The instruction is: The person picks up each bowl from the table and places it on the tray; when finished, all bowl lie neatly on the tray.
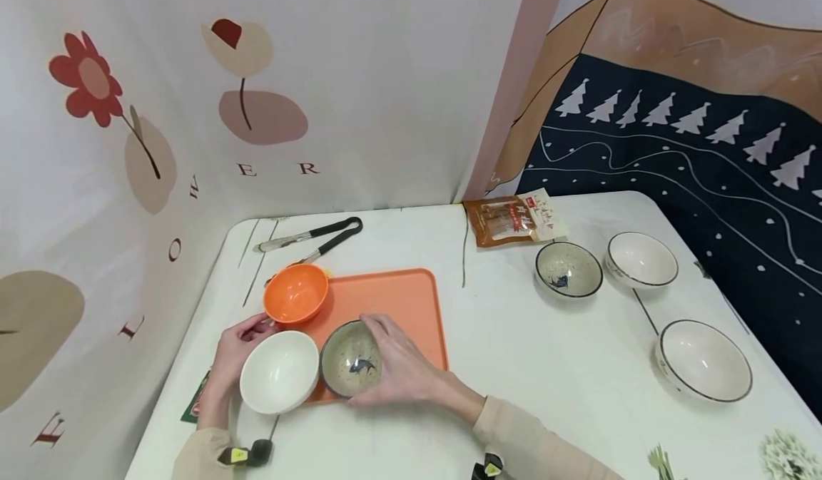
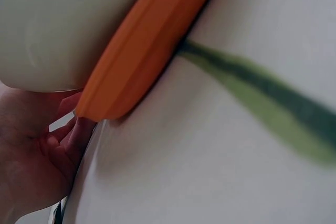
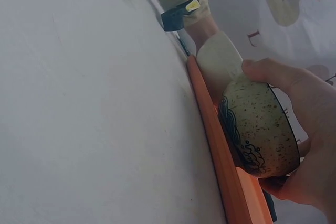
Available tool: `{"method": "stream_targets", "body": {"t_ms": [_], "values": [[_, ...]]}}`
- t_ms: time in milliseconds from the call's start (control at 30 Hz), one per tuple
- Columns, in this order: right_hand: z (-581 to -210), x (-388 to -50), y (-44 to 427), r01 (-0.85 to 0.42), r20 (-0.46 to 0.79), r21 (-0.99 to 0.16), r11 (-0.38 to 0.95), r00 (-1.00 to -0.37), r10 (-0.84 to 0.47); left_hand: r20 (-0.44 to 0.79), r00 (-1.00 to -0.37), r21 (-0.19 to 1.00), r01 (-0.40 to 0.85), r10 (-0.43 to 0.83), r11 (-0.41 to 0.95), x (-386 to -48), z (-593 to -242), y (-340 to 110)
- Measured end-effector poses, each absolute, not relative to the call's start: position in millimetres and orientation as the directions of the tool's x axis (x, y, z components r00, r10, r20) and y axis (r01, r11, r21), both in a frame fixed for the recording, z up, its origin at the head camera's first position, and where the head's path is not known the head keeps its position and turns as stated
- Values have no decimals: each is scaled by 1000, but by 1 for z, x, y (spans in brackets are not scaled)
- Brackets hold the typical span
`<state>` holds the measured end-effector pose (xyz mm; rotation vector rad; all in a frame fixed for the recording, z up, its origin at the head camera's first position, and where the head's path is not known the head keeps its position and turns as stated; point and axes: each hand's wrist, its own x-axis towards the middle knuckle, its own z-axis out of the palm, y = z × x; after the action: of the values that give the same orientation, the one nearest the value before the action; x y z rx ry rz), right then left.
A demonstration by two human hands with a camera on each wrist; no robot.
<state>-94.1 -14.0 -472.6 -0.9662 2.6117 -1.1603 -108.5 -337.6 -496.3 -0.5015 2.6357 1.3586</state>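
My right hand (image 1: 401, 366) grips a speckled grey-green bowl (image 1: 349, 359) with a blue fish inside, thumb and fingers on opposite sides of its rim. In the right wrist view this bowl (image 3: 260, 129) is over the orange tray (image 3: 210, 129). At the left end of the tray (image 1: 392, 302), my left hand (image 1: 237, 348) has its curled fingers at the tray's edge, beside a white bowl (image 1: 280, 371). The left wrist view shows fingers against the tray's corner (image 2: 126, 72), partly hidden. An orange bowl (image 1: 295, 293) stands just behind the white one.
Black-handled tongs (image 1: 315, 237) lie behind the tray. At the back right are a brown food packet (image 1: 510, 217), another speckled bowl (image 1: 569, 269) and two white dark-rimmed bowls (image 1: 642, 259), one nearer the front. A green packet (image 1: 195, 400) lies by the left forearm.
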Motion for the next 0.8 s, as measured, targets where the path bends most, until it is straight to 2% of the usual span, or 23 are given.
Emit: {"method": "stream_targets", "body": {"t_ms": [367, 600, 800], "values": [[-471, -95, -10, -525, 122, -685, 505, -767, -630, -267, -934, 756, -355, -236, 549, -109, -495, -337], [-459, -98, 8, -389, 47, -783, 486, -815, -577, -270, -934, 756, -356, -235, 550, -110, -497, -336], [-448, -112, 29, -329, 67, -826, 459, -864, -499, -271, -931, 750, -363, -243, 554, -110, -498, -339]]}}
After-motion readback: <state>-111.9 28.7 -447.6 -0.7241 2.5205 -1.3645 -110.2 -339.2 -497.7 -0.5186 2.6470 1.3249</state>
